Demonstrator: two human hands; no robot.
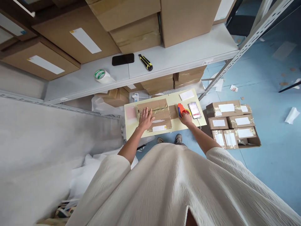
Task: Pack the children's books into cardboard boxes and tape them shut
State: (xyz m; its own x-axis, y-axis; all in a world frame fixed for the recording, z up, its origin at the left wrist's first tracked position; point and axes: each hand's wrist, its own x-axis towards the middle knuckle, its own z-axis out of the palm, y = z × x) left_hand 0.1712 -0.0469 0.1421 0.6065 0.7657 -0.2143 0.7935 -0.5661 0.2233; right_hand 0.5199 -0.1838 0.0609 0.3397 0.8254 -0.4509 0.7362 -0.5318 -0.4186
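Observation:
A cardboard box (pixel 164 108) with shiny tape and a white label lies on the pale yellow table (pixel 131 133). Flat on its top rests my left hand (pixel 146 119), fingers stretched out. Just right of the box, my right hand (pixel 185 118) is closed around an orange tape dispenser (pixel 181 108) with blue and yellow parts. Between box and dispenser spans a brown strip (pixel 173 112); whether it is tape or a flap I cannot tell. A lit phone (pixel 194 110) with a white cable lies right of the dispenser, and a white label stack (pixel 187 94) behind it.
Labelled boxes (pixel 231 121) are grouped on the blue floor to the right. Over the table's far side runs a grey shelf (pixel 188 51) bearing large cartons, a tape roll (pixel 101 75), a black phone (pixel 123 59) and a box cutter (pixel 145 62). A wall (pixel 47 141) bounds the left.

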